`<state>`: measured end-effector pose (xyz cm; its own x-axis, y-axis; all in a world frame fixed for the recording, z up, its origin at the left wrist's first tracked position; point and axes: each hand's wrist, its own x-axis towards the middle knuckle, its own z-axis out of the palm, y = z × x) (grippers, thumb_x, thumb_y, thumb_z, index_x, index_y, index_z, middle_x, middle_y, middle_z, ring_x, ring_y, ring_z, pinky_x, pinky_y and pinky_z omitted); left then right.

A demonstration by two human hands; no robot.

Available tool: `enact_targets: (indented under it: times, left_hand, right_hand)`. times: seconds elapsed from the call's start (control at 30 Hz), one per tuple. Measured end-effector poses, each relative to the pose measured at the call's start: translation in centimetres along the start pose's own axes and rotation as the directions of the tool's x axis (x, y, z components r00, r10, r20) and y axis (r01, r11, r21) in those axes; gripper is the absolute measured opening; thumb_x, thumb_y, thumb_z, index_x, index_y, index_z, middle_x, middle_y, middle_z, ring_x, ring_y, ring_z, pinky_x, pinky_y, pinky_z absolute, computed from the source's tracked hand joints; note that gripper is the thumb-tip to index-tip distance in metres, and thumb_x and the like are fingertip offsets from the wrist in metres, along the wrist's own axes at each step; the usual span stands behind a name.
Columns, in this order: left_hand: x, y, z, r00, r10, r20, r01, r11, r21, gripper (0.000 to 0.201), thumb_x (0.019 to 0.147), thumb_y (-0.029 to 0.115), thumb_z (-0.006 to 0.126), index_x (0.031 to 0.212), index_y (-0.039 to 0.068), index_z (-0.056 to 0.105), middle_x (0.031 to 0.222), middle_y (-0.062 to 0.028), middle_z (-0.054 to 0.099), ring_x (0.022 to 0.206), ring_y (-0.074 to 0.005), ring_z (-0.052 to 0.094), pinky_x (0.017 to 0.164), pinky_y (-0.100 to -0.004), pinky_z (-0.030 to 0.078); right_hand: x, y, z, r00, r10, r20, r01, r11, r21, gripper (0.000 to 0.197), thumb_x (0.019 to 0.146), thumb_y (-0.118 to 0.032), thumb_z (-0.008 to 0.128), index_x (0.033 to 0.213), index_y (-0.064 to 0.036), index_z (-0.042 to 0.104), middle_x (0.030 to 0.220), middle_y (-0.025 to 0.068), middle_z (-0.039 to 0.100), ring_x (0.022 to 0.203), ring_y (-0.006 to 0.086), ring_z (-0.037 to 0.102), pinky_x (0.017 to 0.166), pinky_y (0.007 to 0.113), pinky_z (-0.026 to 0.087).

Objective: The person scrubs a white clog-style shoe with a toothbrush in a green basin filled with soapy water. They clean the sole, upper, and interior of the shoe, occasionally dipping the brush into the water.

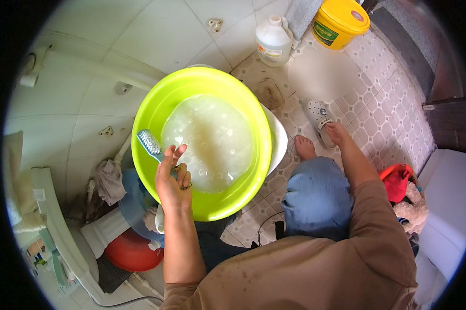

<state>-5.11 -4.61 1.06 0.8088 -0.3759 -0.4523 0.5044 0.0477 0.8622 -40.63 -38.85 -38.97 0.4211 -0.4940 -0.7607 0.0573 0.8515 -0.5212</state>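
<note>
— Brown shirt (305, 271) fills the near edge of the head view, and beyond it the hands are spread well apart, both occupied!

— Take the left one first.

— Left hand (174, 183) hangs over the near-left rim of a lime-green tub (264, 139), clasping a blue brush (150, 144). Some fingers reach out loosely above the cloudy water (212, 134). The brush's long axis runs roughly in line with the forearm (182, 253), white bristles at the far end, facing up.

— And the right?

— Right hand (338, 133) is out past the denim knee (318, 191), closed on the heel end of a pale clog (312, 107). Its toe points away and slightly left. Whether the sole meets the tiled floor (274, 181), I can't tell.

— So how do clog and brush line up?

— Clog's off to the brush's right, with the tub between them. Right hand is the nearer one, touching it; the left is right across the tub.

— Any writing?

— Dark marks on the clog's strap (324, 123), green label on the yellow bucket (344, 20), pale label on the translucent jug (274, 39). Most print's too small to make out!
</note>
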Motion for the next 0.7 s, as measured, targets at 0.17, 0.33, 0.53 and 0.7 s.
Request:
enact_targets:
  times: [0.17,0.33,0.53,0.7]
  left_hand:
    - [-1.6,0.4,-2.1,1.0,0.005,-0.009,-0.005,1.0,-0.018,0.027,0.087,0.021,0.053,0.106,0.001,0.051,0.096,-0.0115,0.061,0.043,-0.004,0.025,0.04,-0.018,0.021]
    - [-4.0,0.9,-3.7,0.993,0.001,0.115,-0.015,0.993,0.12,0.023,0.088,0.017,0.049,0.105,0.001,0.052,0.088,-0.011,0.064,0.041,-0.0035,0.025,0.038,-0.0195,0.023]
    - [-6.8,-4.7,-6.4,0.86,0.507,0.057,-0.484,0.776,0.404,0.02,0.091,0.011,0.048,0.105,0.0,0.058,0.077,-0.0044,0.066,0.06,-0.0071,0.05,0.058,-0.0219,0.04]
    - [-11.7,-6.4,-9.2,0.785,0.592,0.179,-0.587,0.622,0.518,0.017,0.089,0.015,0.052,0.099,0.004,0.061,0.068,-0.0057,0.065,0.053,-0.0075,0.049,0.051,-0.0249,0.04]
  right_hand:
    - [-7.1,-4.3,6.3,0.992,-0.078,-0.097,0.039,0.936,-0.349,0.032,0.082,-0.007,0.057,0.113,-0.0019,0.051,0.101,0.0088,0.06,0.091,0.0179,0.059,0.084,0.03,0.045]
    - [-13.3,-9.5,9.4,0.988,-0.147,0.047,0.136,0.684,-0.717,0.034,0.084,-0.011,0.056,0.116,-0.0012,0.05,0.101,0.01,0.062,0.087,0.0169,0.062,0.078,0.028,0.048]
    - [-22.7,-15.7,15.0,0.949,-0.249,0.192,0.291,0.463,-0.837,0.032,0.085,-0.009,0.054,0.115,0.0004,0.051,0.099,0.0095,0.063,0.079,0.0146,0.063,0.072,0.025,0.049]
    - [-30.2,-18.4,19.7,0.908,-0.275,0.316,0.391,0.282,-0.876,0.028,0.084,-0.01,0.054,0.111,-0.0004,0.052,0.097,0.0073,0.063,0.076,0.0131,0.063,0.064,0.022,0.048]
